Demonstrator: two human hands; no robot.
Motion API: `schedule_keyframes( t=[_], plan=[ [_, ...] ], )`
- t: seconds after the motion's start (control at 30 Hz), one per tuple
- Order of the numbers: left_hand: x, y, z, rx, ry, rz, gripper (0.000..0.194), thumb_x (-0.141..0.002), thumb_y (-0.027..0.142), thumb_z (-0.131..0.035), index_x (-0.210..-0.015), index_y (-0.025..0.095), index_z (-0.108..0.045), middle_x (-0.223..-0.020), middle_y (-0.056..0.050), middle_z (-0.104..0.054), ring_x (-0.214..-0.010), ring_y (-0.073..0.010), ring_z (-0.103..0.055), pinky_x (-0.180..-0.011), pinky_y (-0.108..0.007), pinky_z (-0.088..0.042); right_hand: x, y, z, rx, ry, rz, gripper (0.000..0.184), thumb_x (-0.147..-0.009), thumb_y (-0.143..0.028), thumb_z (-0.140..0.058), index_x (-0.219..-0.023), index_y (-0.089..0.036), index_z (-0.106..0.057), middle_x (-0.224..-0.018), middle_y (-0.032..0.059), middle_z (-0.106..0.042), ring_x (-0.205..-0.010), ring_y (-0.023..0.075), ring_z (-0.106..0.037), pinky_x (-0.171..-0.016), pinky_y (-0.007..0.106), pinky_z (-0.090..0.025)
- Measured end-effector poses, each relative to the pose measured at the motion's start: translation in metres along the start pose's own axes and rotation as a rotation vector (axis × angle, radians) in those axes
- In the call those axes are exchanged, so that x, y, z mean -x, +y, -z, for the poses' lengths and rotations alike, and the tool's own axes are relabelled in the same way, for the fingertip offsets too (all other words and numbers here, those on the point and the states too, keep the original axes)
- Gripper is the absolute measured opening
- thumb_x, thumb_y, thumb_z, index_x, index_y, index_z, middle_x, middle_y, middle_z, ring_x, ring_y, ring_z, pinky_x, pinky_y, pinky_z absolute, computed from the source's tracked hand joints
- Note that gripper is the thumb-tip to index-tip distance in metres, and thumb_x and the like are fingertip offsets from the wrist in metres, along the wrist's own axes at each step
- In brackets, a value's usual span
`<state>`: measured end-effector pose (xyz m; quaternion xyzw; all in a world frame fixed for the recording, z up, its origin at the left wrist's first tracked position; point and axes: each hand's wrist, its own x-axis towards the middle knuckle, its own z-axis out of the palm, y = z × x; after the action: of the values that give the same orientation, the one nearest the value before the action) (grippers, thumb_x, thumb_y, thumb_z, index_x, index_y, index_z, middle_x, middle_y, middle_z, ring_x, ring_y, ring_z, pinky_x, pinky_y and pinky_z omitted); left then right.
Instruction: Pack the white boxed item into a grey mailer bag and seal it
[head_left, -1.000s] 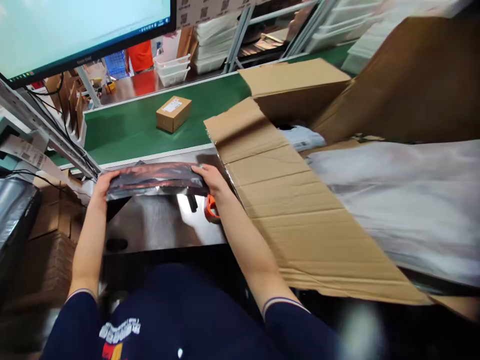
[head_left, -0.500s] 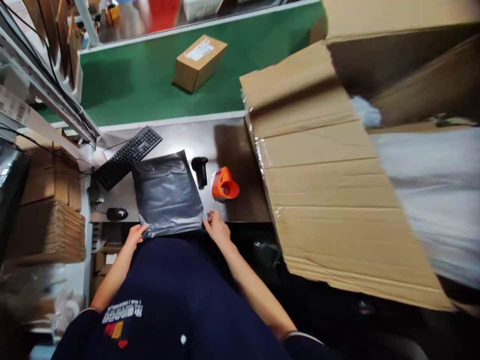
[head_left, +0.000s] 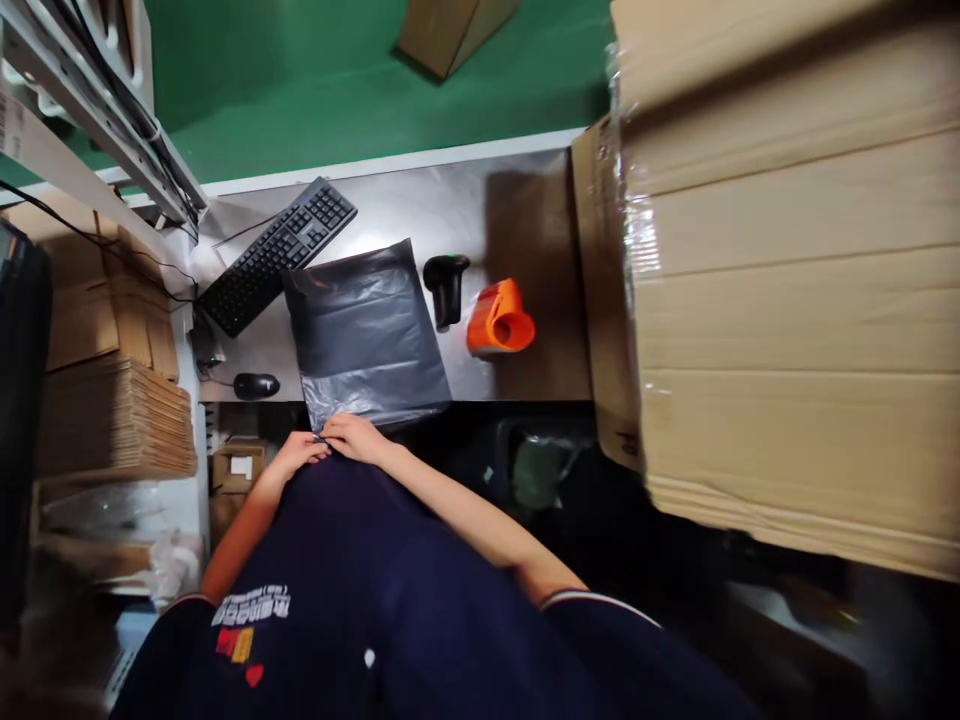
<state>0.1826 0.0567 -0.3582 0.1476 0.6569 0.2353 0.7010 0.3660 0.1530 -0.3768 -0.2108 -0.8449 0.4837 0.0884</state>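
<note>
A grey plastic mailer bag (head_left: pixel 367 335) lies flat on the steel desk (head_left: pixel 465 200), its near edge hanging over the desk's front. My left hand (head_left: pixel 296 455) and my right hand (head_left: pixel 356 437) meet at the bag's near left corner, fingers pinched on its edge. A black barcode scanner (head_left: pixel 446 288) and an orange tape dispenser (head_left: pixel 499 320) stand just right of the bag.
A black keyboard (head_left: pixel 277 255) and a mouse (head_left: pixel 255 385) lie left of the bag. A large flattened cardboard sheet (head_left: pixel 787 280) fills the right. Stacked cardboard (head_left: pixel 112 415) sits at left. A small box (head_left: pixel 450 30) rests on the green conveyor (head_left: pixel 300 80).
The bag went from held up in both hands to lying flat on the desk. My right hand slid from the bag's right corner to its left corner beside my left hand. The view tilted downward.
</note>
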Motion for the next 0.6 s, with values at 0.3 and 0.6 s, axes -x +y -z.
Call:
schedule_keyframes(
  t=[0.3, 0.6],
  plan=[
    [0.000, 0.015, 0.019, 0.006, -0.152, -0.064, 0.039, -0.073, 0.045, -0.091, -0.086, 0.011, -0.075, -0.083, -0.009, -0.077, -0.084, -0.0198, -0.074, -0.082, -0.032, -0.056, 0.001, -0.014, -0.011, 0.123, 0.130, -0.089, 0.023, -0.103, -0.029, -0.063, -0.113, -0.020, -0.081, -0.107, 0.0116, -0.079, -0.101, 0.0261, -0.070, -0.094, 0.037, -0.052],
    [-0.001, 0.021, 0.007, 0.001, -0.067, -0.087, 0.028, -0.081, 0.036, -0.085, -0.083, 0.010, -0.075, -0.085, -0.011, -0.081, -0.067, -0.0141, -0.072, -0.066, -0.024, -0.055, -0.012, -0.009, -0.003, -0.312, 0.371, -0.342, 0.014, -0.080, -0.023, -0.077, -0.067, -0.021, -0.073, -0.074, 0.0020, -0.075, -0.074, 0.0184, -0.067, -0.076, 0.028, -0.050]
  ],
)
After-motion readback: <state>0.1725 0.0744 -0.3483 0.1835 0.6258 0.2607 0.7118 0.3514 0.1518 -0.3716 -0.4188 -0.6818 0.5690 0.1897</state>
